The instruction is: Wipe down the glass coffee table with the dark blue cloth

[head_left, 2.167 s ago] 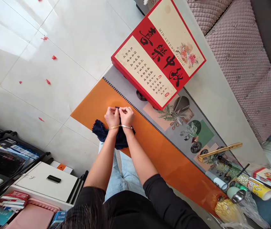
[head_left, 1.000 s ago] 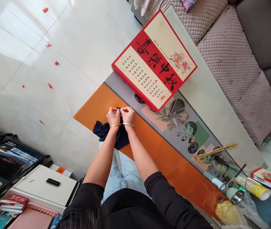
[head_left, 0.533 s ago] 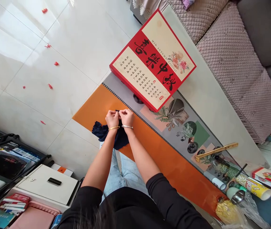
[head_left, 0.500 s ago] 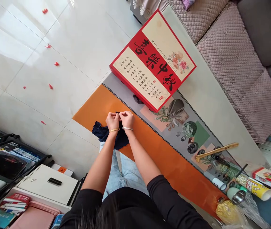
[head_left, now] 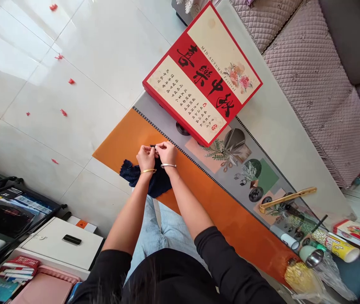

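Note:
A dark navy knitted cloth [head_left: 160, 182] lies bunched on the orange part of the table cover [head_left: 198, 198], partly hidden beneath my wrists. My left hand [head_left: 146, 158], with a gold bangle, is closed and pinches a dark edge of the cloth. Close beside it, my right hand [head_left: 166, 153], wearing a silver bangle, is also closed in a pinch on the same edge. The fingertips of both hands nearly meet, and a small dark bit of cloth shows above them. Any fine detail between the fingers is too small to make out.
A large red and cream gift box [head_left: 203, 76] stands beyond my hands. Wooden tongs [head_left: 289, 199], a green metal-lined cup [head_left: 311, 256] and a yellow paper tub [head_left: 341, 247] lie to the right. Red scraps [head_left: 71, 81] dot the floor; a white cabinet [head_left: 64, 242] stands at left.
Both hands have shifted slightly up and left in view, still pinching the cloth. The fingertips are a little farther apart. The whole view has moved slightly.

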Demonstrator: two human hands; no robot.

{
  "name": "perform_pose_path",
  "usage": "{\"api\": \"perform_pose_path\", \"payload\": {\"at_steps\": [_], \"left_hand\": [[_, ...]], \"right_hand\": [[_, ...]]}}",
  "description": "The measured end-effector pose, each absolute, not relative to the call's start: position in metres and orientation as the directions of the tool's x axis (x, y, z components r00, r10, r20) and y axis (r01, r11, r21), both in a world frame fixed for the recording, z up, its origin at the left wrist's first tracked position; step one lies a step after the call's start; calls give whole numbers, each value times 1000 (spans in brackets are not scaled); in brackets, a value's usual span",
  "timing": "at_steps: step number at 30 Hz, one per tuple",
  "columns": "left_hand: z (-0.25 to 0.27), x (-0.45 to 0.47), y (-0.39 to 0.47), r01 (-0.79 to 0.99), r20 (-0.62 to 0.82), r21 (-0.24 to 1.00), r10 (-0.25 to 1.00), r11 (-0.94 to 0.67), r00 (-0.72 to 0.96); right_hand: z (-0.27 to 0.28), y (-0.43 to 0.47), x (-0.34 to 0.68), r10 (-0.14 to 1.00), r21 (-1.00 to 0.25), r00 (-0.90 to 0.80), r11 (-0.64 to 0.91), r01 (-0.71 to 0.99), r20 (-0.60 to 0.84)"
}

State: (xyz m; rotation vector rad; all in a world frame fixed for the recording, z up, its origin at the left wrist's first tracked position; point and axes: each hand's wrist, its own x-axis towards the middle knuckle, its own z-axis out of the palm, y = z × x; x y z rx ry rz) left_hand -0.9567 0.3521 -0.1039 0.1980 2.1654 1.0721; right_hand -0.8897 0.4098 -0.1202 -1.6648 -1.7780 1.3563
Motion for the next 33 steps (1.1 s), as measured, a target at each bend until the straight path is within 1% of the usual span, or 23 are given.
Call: {"api": "perform_pose_path", "payload": {"at_steps": [3, 5, 10, 14, 18, 22, 24, 27, 29, 31, 33], "left_hand": [[-104, -967, 363, -110, -492, 753, 444, 649, -749], [-101, -969, 363, -99, -506, 739, 451, 667, -735], [-97, -960, 347, -112, -529, 721, 440, 684, -726], [-103, -972, 362, -87, -496, 746, 463, 661, -735], [-101, -967, 354, -95, -527, 731, 469, 676, -709], [-99, -949, 333, -80, -546, 698, 457, 712, -702], [-101, -956, 343, -46, -525, 689, 454, 723, -720], [-106, -984, 380, 19, -475, 686, 467, 728, -746], [-107, -1001, 401, 32, -468, 692, 481, 722, -742], [-106, -1004, 405, 32, -474, 694, 490, 719, -731], [-103, -993, 389, 34, -493, 688, 502, 725, -711]], "right_hand": [[-122, 420, -899, 919, -822, -261, -106, 559, -296], [-122, 420, -899, 921, -819, -266, -90, 566, -285], [-122, 406, -890, 905, -815, -271, -125, 566, -327], [-125, 421, -903, 921, -824, -252, -113, 556, -297], [-119, 410, -895, 931, -808, -240, -89, 582, -276], [-114, 386, -877, 925, -813, -215, -142, 565, -312], [-116, 395, -885, 938, -812, -205, -115, 572, -278], [-124, 430, -915, 959, -773, -195, -38, 633, -207], [-127, 451, -931, 961, -762, -194, -25, 647, -196], [-126, 455, -933, 961, -764, -194, -26, 644, -197], [-122, 438, -917, 960, -763, -201, -19, 646, -194]]}}
